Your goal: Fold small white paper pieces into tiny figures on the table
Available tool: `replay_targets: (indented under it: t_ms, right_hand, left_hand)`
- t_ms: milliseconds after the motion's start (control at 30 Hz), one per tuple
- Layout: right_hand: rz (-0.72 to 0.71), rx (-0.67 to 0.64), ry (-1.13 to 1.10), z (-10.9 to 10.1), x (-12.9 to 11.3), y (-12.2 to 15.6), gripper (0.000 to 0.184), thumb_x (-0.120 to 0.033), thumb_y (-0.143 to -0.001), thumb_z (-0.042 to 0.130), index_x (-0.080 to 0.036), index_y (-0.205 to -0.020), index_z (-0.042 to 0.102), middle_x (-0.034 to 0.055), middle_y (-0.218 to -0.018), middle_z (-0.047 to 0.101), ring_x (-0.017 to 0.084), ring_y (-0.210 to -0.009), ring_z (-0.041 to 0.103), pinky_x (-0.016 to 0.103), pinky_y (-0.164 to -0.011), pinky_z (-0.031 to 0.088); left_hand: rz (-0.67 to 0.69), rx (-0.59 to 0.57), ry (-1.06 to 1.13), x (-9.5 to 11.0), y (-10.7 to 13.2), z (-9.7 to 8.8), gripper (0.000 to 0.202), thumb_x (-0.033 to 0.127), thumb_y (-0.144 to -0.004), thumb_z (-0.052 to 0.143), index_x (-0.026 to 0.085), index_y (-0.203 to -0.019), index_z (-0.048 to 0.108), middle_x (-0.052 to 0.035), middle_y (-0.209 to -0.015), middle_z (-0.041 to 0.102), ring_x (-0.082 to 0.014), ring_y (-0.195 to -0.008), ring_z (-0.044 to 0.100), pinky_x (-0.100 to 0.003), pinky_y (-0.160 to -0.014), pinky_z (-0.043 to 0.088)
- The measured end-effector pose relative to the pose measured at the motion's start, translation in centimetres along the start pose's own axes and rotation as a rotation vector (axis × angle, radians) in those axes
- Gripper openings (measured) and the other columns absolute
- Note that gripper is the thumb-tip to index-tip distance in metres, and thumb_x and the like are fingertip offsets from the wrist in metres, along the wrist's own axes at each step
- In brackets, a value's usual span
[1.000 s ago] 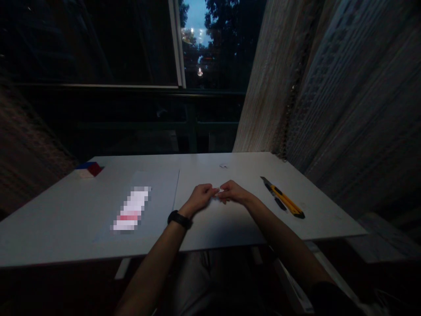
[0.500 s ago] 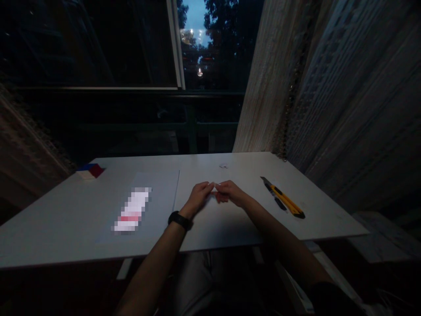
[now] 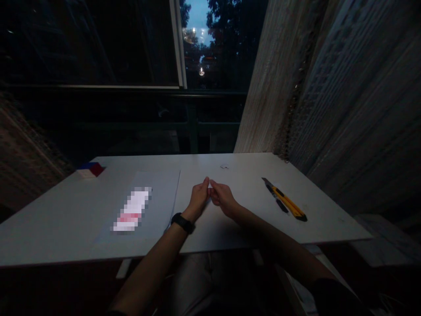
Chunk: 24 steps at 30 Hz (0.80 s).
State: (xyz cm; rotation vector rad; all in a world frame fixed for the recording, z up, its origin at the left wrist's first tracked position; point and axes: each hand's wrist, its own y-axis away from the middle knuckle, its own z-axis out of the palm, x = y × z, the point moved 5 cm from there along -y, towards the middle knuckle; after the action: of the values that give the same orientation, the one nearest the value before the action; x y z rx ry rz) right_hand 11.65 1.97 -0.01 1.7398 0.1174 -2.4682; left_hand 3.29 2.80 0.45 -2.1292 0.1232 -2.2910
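Note:
My left hand, with a dark band on its wrist, is closed with the thumb pointing up. Against it, my right hand is closed too, fingers curled and thumb bent. Between the fingertips of both hands shows a small white piece that looks like paper; most of it is hidden. Both hands are over the middle of the white table. Beyond them lies a small white scrap with a dark edge.
To the right lie a yellow utility knife, blade showing, and a black pen alongside. On the left, a bright blurred-out rectangle lies on white paper sheets. A blue, red and white cube stands at the far left.
Both hands have turned thumbs-up and come closer together. The right hand's fingers have curled in, and the white piece is now less visible. The view has shifted slightly.

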Motion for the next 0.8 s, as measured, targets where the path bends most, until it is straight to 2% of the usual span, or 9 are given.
replay_targets:
  t_ms: [133,233,367,500,667,800]
  right_hand:
    - [0.005,0.059,-0.021,0.5,-0.1,-0.2,0.041,-0.052,-0.065,0.060,-0.017,-0.052,0.044,-0.0090,-0.036,0.032,0.003,-0.031,0.024,0.019,-0.032,0.014]
    - [0.010,0.105,-0.038,0.6,-0.4,-0.8,0.038,-0.048,-0.066,0.061,-0.017,-0.053,0.044,-0.0103,-0.036,0.030,0.002,-0.031,0.022,0.018,-0.032,0.013]
    - [0.022,0.128,-0.054,0.7,-1.0,-1.9,0.034,-0.041,-0.066,0.061,-0.017,-0.051,0.043,-0.0100,-0.036,0.031,0.001,-0.030,0.022,0.018,-0.031,0.013]
    - [-0.007,0.137,-0.056,0.5,-1.4,-2.5,0.030,-0.037,-0.065,0.062,-0.017,-0.051,0.044,-0.0082,-0.036,0.035,0.002,-0.030,0.026,0.017,-0.030,0.014]
    - [0.019,0.047,-0.083,0.4,-0.7,-2.1,0.036,-0.046,-0.066,0.060,-0.016,-0.053,0.046,-0.0072,-0.037,0.037,0.003,-0.030,0.027,0.017,-0.030,0.015]
    - [0.034,0.064,-0.036,0.4,-0.1,-1.8,0.044,-0.056,-0.067,0.058,-0.018,-0.053,0.041,-0.0095,-0.036,0.030,0.003,-0.029,0.023,0.018,-0.031,0.014]
  left_hand:
    - [0.004,0.063,0.067,0.2,-0.1,-0.1,0.053,0.064,-0.069,0.048,0.016,-0.047,0.045,0.0029,-0.039,0.042,-0.0076,-0.037,0.037,-0.021,-0.038,0.027]
    - [0.010,0.115,0.103,1.0,-0.3,-0.3,0.048,0.059,-0.068,0.054,0.016,-0.048,0.045,0.0042,-0.038,0.039,-0.0064,-0.037,0.036,-0.020,-0.038,0.027]
    - [-0.073,0.098,0.148,1.7,-0.9,0.1,0.044,0.052,-0.069,0.057,0.016,-0.048,0.043,0.0060,-0.036,0.035,-0.0056,-0.035,0.033,-0.019,-0.037,0.025]
    - [-0.081,0.117,0.173,1.6,-1.6,0.4,0.040,0.048,-0.072,0.055,0.016,-0.050,0.042,0.0056,-0.037,0.037,-0.0056,-0.033,0.033,-0.019,-0.036,0.024]
    - [-0.015,0.107,0.152,1.0,-1.4,0.5,0.044,0.055,-0.073,0.050,0.016,-0.052,0.045,0.0032,-0.039,0.043,-0.0071,-0.034,0.036,-0.020,-0.036,0.027]
    - [0.000,0.092,0.042,0.4,-1.2,0.2,0.049,0.060,-0.072,0.047,0.016,-0.050,0.045,0.0024,-0.040,0.042,-0.0089,-0.037,0.039,-0.022,-0.038,0.029]
